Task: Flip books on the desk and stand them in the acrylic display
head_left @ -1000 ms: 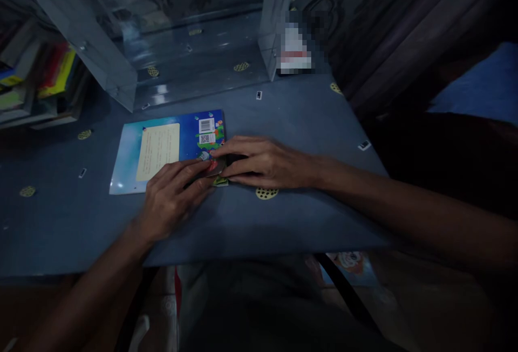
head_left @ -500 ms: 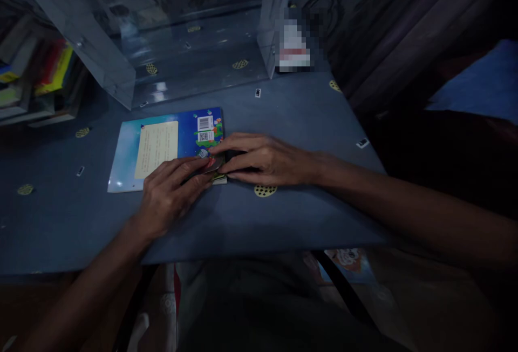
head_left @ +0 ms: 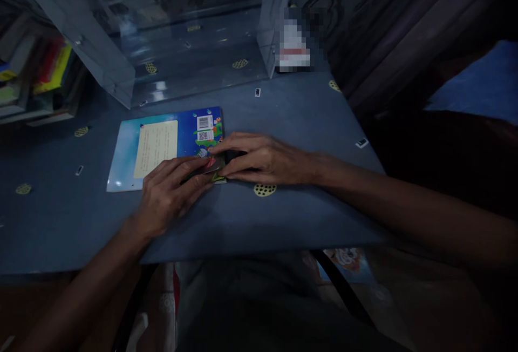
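A blue book (head_left: 188, 125) lies flat on the table, its back cover up with a cream text panel, a barcode and a QR code. Its near right corner is slightly raised, and a yellow-green edge shows beneath. My left hand (head_left: 172, 187) rests over the near edge, fingers on the cover and thumb below at the edge, closed on that corner. From the right, my right hand (head_left: 263, 160) pinches the same corner between thumb and fingers. The fingertips partly hide what is gripped there.
A clear plastic stand (head_left: 117, 85) rises behind the book. Stacked books (head_left: 50, 74) lie at the far left. A blurred-out object (head_left: 294, 49) stands at the back right. The patterned tablecloth (head_left: 251, 222) ends at the table's near edge.
The raised corner of the cover now lies a little flatter, and more of the yellow-green edge shows under it. Both hands have stayed almost in place.
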